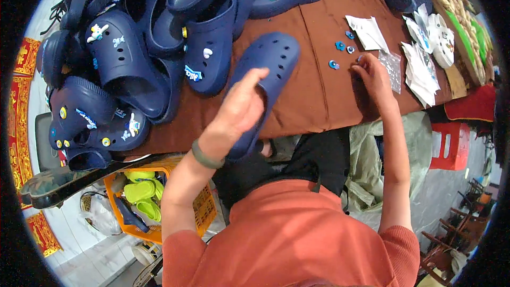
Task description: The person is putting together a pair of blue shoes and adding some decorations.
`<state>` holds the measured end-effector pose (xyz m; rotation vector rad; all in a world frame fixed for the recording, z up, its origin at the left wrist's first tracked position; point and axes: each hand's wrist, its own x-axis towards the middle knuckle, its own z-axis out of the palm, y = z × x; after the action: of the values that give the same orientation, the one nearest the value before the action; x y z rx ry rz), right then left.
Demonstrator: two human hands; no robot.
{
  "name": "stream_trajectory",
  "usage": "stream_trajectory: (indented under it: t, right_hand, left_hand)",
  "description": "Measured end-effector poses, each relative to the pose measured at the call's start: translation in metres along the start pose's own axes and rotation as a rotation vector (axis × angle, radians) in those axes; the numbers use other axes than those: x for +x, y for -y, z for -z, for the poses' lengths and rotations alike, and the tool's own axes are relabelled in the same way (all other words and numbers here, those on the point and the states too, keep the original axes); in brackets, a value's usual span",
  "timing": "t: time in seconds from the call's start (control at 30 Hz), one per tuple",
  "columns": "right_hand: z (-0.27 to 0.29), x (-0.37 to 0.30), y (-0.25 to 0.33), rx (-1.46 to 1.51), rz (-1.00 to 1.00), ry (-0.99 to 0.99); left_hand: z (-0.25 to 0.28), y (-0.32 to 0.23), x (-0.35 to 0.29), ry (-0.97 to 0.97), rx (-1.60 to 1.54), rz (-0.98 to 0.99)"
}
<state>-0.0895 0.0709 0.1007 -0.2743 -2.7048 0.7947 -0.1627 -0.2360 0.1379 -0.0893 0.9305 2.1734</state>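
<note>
Brown cloth covers the tabletop. In the foreground, a plain navy clog serves as landmark: its long axis runs from the heel, at the tabletop's near edge, to the toe, directed away and slightly rightward. The left hand keys to it directly, its grip closed around the clog's side. Right of the clog, well apart, is the right hand, its grip narrow; whether it pinches the small blue piece at its fingertips cannot be told. Four loose charms lie between clog and right hand, nearer the latter. Farther right of the clog are white packets; left of and beyond it, decorated clogs are heaped.
</note>
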Motion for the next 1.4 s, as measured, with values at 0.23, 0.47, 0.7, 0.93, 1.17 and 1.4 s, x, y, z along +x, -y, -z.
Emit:
stream_trajectory:
  t: [0.23, 0.47, 0.7, 0.93, 1.17, 1.4]
  right_hand:
    - [0.015, -0.017, 0.056, 0.94, -0.311, 0.166]
    - [0.012, -0.01, 0.074, 0.789, -0.117, 0.401]
    - [0.014, -0.001, 0.0, 0.052, -0.091, 0.173]
    - [-0.007, 0.034, -0.008, -0.065, 0.034, -0.012]
    - [-0.023, 0.059, 0.001, -0.278, 0.062, 0.085]
    - [-0.019, 0.043, 0.066, 0.383, -0.075, 0.122]
  left_hand:
    - [-0.022, 0.041, -0.014, -0.006, 0.174, -0.049]
    - [-0.033, 0.053, -0.015, -0.084, 0.181, -0.246]
    - [-0.006, 0.023, 0.003, -0.196, 0.065, -0.185]
    - [-0.008, 0.025, 0.004, -0.161, 0.112, -0.191]
    - [-0.003, 0.03, 0.008, -0.148, 0.111, -0.186]
    - [-0.01, 0.027, 0.003, -0.122, 0.124, -0.144]
